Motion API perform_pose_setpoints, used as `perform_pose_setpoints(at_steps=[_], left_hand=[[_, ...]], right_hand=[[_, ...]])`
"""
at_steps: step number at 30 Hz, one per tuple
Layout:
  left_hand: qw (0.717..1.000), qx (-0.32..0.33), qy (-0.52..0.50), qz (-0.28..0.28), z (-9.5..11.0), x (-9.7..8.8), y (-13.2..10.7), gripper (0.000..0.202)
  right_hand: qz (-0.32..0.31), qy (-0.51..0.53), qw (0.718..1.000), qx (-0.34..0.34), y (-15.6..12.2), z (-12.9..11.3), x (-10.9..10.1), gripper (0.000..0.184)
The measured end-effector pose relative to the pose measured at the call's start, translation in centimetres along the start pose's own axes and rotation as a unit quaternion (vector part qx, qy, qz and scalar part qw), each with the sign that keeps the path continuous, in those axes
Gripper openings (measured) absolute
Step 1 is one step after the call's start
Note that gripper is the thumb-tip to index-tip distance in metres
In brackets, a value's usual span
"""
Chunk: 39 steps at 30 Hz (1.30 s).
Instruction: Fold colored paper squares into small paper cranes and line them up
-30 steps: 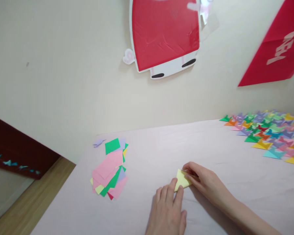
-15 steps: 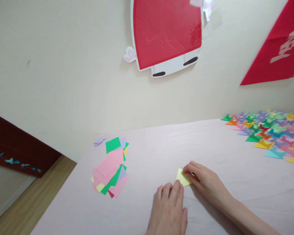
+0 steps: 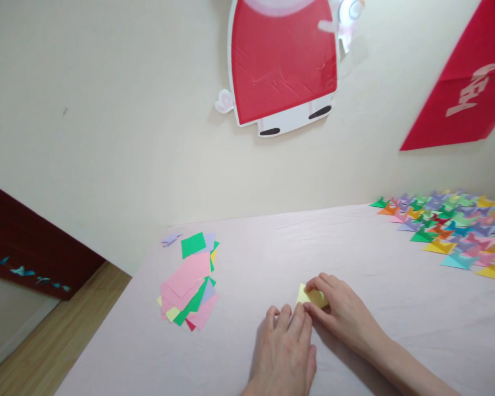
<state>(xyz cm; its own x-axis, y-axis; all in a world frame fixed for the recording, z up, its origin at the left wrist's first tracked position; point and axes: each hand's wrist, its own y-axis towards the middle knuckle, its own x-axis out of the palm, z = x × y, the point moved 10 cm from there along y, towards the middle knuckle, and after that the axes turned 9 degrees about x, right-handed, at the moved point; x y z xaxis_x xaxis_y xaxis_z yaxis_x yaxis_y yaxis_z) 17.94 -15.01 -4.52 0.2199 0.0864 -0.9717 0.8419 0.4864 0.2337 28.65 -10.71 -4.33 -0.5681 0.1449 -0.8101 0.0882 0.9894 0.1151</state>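
A small piece of pale yellow paper [image 3: 301, 295] lies on the pale tablecloth, partly covered by my fingers. My left hand [image 3: 284, 346] rests palm down at its near edge, fingers stretched out and slightly bent, with a fingertip touching the paper. From the right, my right hand [image 3: 346, 313] has its thumb and index finger on the paper, the thumb at the lower edge and the index finger higher up. Its other fingers curl behind and are partly hidden. Whether the paper is folded under the fingers is hard to make out.
To the left lie a pile of loose coloured paper sheets [image 3: 190, 278] and a small folded purple paper [image 3: 171, 240]. Rows of folded paper figures [image 3: 454, 228] stand at the right back. A wall with a red cartoon cutout [image 3: 286, 66] and a red banner [image 3: 457, 88] rises behind.
My right thumb has shifted left to the near edge of the yellow paper, close to my left fingertips. My left hand has barely moved. The camera view has shifted slightly.
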Motion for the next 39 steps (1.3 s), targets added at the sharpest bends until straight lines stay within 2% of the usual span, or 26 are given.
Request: perform_pose_setpoints(at_steps=[4,9,17,22,26,30,35,39], left_hand=[[1.0,-0.01,-0.005,0.008,0.0,-0.1,-0.1,0.046],[0.999,-0.023,0.018,0.024,-0.4,-0.3,-0.9,0.042],[0.996,-0.042,0.047,0.055,-1.1,-1.1,-2.8,0.035],[0.996,-0.055,0.037,0.062,-1.3,0.0,-3.3,0.035],[0.991,-0.085,0.011,0.106,-1.9,0.4,-4.1,0.042],[0.989,-0.09,-0.037,0.113,-2.2,-0.3,-4.2,0.07],[0.989,-0.063,-0.086,0.104,-1.9,-1.2,-3.6,0.099],[0.994,-0.028,-0.082,0.068,-1.5,-0.7,-3.2,0.093]], right_hand=[[0.035,-0.024,0.999,-0.012,-1.0,-0.3,-0.2,0.013],[0.057,-0.047,0.997,-0.005,-1.5,0.6,-0.4,0.024],[0.078,-0.056,0.995,0.027,-1.6,5.2,-2.2,0.029],[0.085,0.004,0.996,0.026,-1.6,6.8,-3.5,0.027],[0.064,0.049,0.997,0.0,-1.4,5.1,-3.1,0.026],[0.018,0.012,0.999,-0.033,-1.1,1.6,-1.7,0.036],[-0.012,0.016,0.995,-0.098,-0.9,-1.9,-1.3,0.027],[-0.008,-0.003,0.987,-0.164,-1.1,-3.1,-1.0,0.03]])
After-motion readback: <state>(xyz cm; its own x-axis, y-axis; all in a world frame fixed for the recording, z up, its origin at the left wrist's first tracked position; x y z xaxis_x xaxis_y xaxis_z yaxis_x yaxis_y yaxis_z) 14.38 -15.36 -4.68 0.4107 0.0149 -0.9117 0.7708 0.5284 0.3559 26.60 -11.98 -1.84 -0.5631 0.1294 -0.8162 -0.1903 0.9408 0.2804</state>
